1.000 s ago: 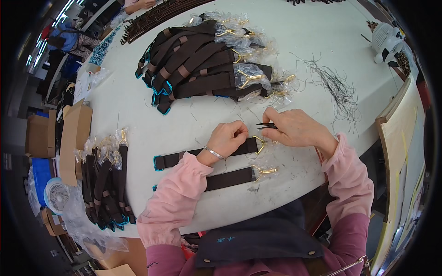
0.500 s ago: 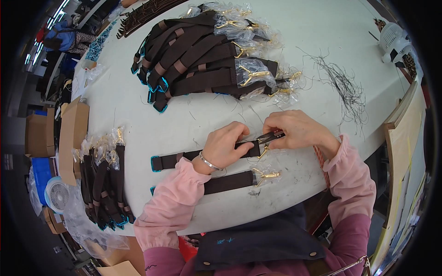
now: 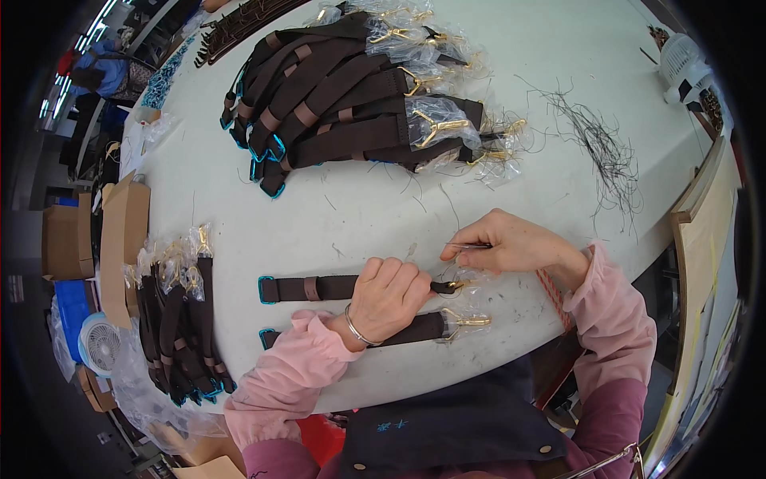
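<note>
Brown strap (image 3: 339, 287) lying near the table's (image 3: 231, 239) front edge.
Left hand (image 3: 388, 299), fingers curled closed, holds it near its gold clasp (image 3: 455, 285); right hand (image 3: 511, 243) pinches small dark snips (image 3: 479, 246) just beside.

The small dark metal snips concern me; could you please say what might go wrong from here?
The small dark metal snips, in the right hand, could nick the left hand, which holds a dark brown webbing strap nearby. A slip might also scratch the gold metal clasp at that strap's end.
</note>
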A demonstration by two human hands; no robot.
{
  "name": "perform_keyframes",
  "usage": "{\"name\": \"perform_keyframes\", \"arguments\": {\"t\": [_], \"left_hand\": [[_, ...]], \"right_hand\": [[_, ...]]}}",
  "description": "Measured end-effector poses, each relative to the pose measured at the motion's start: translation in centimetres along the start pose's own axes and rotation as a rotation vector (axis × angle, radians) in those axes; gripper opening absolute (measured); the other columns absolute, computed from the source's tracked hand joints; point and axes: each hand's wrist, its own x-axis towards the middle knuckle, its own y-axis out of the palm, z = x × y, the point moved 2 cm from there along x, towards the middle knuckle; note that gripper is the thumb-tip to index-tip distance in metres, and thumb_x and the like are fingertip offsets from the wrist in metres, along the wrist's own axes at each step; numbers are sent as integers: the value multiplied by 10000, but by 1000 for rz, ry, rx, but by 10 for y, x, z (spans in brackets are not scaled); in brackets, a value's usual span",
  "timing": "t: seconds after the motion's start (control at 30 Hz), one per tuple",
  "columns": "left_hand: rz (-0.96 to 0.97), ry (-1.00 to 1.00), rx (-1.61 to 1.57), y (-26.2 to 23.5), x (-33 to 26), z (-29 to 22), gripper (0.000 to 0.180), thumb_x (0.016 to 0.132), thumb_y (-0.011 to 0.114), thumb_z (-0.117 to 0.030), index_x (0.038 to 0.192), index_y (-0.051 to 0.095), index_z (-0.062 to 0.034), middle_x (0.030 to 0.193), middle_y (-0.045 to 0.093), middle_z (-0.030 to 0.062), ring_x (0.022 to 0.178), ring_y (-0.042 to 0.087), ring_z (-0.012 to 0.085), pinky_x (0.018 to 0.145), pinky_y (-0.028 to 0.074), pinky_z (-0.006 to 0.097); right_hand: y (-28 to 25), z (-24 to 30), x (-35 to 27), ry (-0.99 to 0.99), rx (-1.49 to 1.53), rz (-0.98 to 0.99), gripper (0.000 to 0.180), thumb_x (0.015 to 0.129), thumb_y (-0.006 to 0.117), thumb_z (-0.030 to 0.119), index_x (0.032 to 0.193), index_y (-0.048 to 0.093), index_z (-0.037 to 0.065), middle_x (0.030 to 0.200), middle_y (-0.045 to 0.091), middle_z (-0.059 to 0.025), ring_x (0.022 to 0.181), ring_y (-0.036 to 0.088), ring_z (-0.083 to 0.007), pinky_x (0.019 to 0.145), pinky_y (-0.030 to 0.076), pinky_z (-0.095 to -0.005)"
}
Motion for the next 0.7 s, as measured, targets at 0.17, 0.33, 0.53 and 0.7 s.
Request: {"name": "perform_keyframes", "arguments": {"t": [0.17, 0.33, 0.53, 0.7], "left_hand": [[-24, 13, -23, 2, -2, 2, 389, 564, 752, -174, 866, 548, -37, 783, 522, 65, 699, 484, 224, 602, 340, 335], [61, -55, -121, 3, 1, 8, 400, 611, 737, -189, 932, 560, -29, 853, 526, 74, 752, 492, 237, 644, 372, 343], [162, -113, -161, 1, 7, 12, 422, 653, 724, -216, 998, 560, -36, 903, 500, 74, 821, 483, 240, 710, 384, 334], [230, -128, -150, -3, 14, 9, 406, 676, 719, -196, 1010, 550, -40, 899, 498, 84, 844, 488, 254, 728, 394, 339]], "right_hand": [[9, -2, 10, -131, -109, 35, 173, 747, 600, 135, 863, 649, 16, 665, 617, -106, 626, 567, -202, 606, 442, -326], [0, -4, 17, -9, -201, -60, 144, 722, 604, 147, 789, 618, 20, 650, 603, -132, 624, 571, -275, 595, 439, -367], [4, -10, 9, -106, -782, -409, 118, 713, 587, 115, 775, 572, 16, 628, 597, -151, 607, 594, -345, 546, 443, -436], [-23, -18, -15, 23, -989, -732, 224, 737, 605, 153, 879, 496, 18, 603, 593, -138, 543, 580, -344, 512, 436, -427]]}}
